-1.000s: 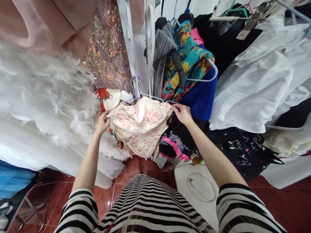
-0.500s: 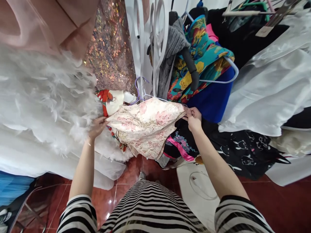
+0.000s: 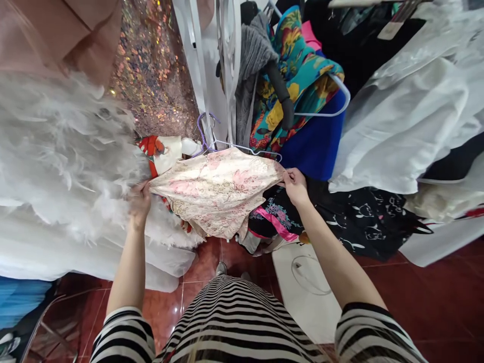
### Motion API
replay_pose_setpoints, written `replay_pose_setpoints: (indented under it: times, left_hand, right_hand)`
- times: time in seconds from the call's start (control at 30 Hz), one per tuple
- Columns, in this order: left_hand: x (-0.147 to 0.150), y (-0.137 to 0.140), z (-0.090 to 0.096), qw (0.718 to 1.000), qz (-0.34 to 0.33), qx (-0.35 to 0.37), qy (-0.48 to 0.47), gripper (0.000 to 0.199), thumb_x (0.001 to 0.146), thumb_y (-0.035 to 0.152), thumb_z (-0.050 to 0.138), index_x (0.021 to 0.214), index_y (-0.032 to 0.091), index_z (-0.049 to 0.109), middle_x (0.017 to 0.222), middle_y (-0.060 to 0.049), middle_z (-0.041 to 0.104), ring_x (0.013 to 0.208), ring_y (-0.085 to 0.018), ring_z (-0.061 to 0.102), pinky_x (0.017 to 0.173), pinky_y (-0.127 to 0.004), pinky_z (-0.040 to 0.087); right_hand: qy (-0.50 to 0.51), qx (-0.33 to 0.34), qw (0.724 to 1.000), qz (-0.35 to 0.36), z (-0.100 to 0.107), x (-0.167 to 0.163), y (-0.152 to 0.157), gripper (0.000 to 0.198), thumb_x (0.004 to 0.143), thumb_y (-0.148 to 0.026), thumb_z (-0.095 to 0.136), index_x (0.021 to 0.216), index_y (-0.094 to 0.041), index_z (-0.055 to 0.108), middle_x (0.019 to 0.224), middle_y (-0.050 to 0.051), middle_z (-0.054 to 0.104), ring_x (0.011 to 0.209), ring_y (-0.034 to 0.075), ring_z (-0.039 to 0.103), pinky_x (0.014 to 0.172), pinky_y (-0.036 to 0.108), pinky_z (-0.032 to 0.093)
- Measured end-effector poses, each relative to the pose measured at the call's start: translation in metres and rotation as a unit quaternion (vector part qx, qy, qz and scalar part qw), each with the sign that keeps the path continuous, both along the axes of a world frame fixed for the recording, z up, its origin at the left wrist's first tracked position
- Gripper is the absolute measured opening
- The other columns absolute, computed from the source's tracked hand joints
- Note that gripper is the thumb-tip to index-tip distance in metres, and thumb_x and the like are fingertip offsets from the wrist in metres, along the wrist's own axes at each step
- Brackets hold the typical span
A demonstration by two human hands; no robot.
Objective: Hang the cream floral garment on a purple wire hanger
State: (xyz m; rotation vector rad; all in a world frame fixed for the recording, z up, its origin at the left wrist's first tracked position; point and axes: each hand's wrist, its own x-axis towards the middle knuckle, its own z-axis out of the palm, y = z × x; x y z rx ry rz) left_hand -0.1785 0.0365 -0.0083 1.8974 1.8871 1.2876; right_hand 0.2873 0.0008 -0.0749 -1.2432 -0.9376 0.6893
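Note:
Stretched between my hands is a cream garment with a pink floral print; its exact kind is not plain. My left hand pinches its left edge beside the white feathers and looks blurred. At the opposite edge, my right hand grips the cloth between thumb and fingers. Just above the garment's top edge shows a pale hanger, and a purple hanger hook rises close by. An orange-and-white printed cloth hangs behind the left side.
A white feathered dress and a sequined fabric hang at left. Teal floral clothing, a blue garment and white satin hang at right. A white board rests on the red tiled floor.
My left hand has moved left and the garment is pulled wider and tauter. More of the pale hanger shows above its right side. The view has shifted slightly.

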Motion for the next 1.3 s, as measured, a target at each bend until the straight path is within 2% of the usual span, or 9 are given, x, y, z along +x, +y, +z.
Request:
replay_pose_setpoints:
  times: [0.1,0.17,0.33,0.47,0.63,0.83,1.0,1.17,1.3]
  left_hand:
    - [0.002,-0.008,-0.002,0.998,0.049,0.049,-0.004,0.031,0.09,0.036,0.046,0.104,0.018,0.067,0.115,-0.017,0.07,0.116,-0.03,0.067,0.115,-0.051,0.046]
    - [0.001,-0.012,-0.003,0.998,0.049,0.039,-0.009,0.03,0.087,0.03,0.047,0.107,0.018,0.066,0.121,-0.017,0.069,0.122,-0.031,0.064,0.117,-0.051,0.043]
    - [-0.001,-0.013,-0.003,0.996,0.044,-0.064,-0.045,0.026,0.075,0.021,0.052,0.097,0.018,0.063,0.105,-0.015,0.072,0.11,-0.031,0.069,0.111,-0.048,0.05]
    - [0.006,-0.017,-0.004,0.996,0.039,-0.062,-0.049,0.027,0.075,0.026,0.053,0.099,0.018,0.063,0.107,-0.014,0.072,0.105,-0.028,0.069,0.104,-0.044,0.054]
    - [0.013,-0.016,-0.005,0.998,-0.007,-0.044,-0.039,0.03,0.08,0.038,0.057,0.102,0.02,0.063,0.101,-0.009,0.072,0.097,-0.023,0.069,0.094,-0.035,0.057]
    - [0.007,-0.007,-0.003,0.999,-0.006,-0.04,-0.019,0.018,0.08,0.035,0.055,0.09,0.022,0.06,0.086,-0.005,0.07,0.089,-0.021,0.068,0.088,-0.033,0.058]
    - [0.018,-0.013,0.011,0.998,-0.027,-0.048,-0.023,0.009,0.08,0.033,0.054,0.079,0.024,0.055,0.082,-0.004,0.068,0.082,-0.019,0.066,0.081,-0.03,0.057]
    - [0.034,-0.025,0.035,0.997,-0.047,-0.059,0.02,0.028,0.083,0.042,0.054,0.065,0.022,0.048,0.062,0.0,0.053,0.066,-0.017,0.056,0.066,-0.028,0.05]
    - [0.041,-0.027,0.052,0.989,-0.112,-0.062,0.069,0.036,0.085,0.048,0.053,0.061,0.022,0.047,0.056,0.001,0.045,0.064,-0.016,0.051,0.064,-0.026,0.045]
  right_hand:
    - [0.004,0.001,1.0,0.007,0.001,-0.006,-0.001,0.039,0.072,-0.063,0.066,0.08,-0.028,0.05,0.071,-0.002,0.063,0.073,0.021,0.068,0.06,0.037,0.063]
    - [0.002,0.006,1.0,0.02,0.001,-0.011,-0.001,0.038,0.073,-0.063,0.065,0.085,-0.029,0.053,0.072,-0.002,0.065,0.072,0.021,0.068,0.058,0.035,0.062]
    - [0.0,0.003,0.999,0.04,-0.002,-0.015,0.005,0.038,0.075,-0.064,0.063,0.088,-0.029,0.058,0.081,0.0,0.068,0.078,0.022,0.069,0.061,0.036,0.061]
    - [0.004,-0.015,0.999,0.028,-0.001,-0.013,0.018,0.038,0.078,-0.065,0.061,0.083,-0.028,0.057,0.079,0.0,0.066,0.081,0.022,0.069,0.068,0.037,0.061]
    - [-0.001,-0.006,1.0,0.013,0.003,-0.014,0.025,0.039,0.072,-0.064,0.069,0.075,-0.027,0.056,0.078,0.002,0.069,0.084,0.026,0.069,0.076,0.041,0.06]
    - [0.012,-0.013,1.0,0.026,0.0,-0.014,0.018,0.041,0.068,-0.066,0.07,0.078,-0.026,0.064,0.075,0.004,0.072,0.077,0.028,0.072,0.069,0.043,0.062]
    - [0.033,-0.011,0.999,0.033,-0.006,-0.019,0.02,0.037,0.077,-0.063,0.068,0.079,-0.026,0.064,0.074,0.004,0.074,0.082,0.03,0.075,0.065,0.043,0.063]
    - [0.068,0.003,0.997,0.031,-0.01,-0.027,0.027,0.028,0.081,-0.054,0.07,0.08,-0.027,0.064,0.079,0.005,0.076,0.087,0.03,0.077,0.067,0.046,0.065]
    - [0.094,0.022,0.995,0.028,-0.009,-0.031,0.031,0.026,0.081,-0.052,0.071,0.079,-0.027,0.064,0.081,0.005,0.076,0.092,0.03,0.077,0.071,0.047,0.066]
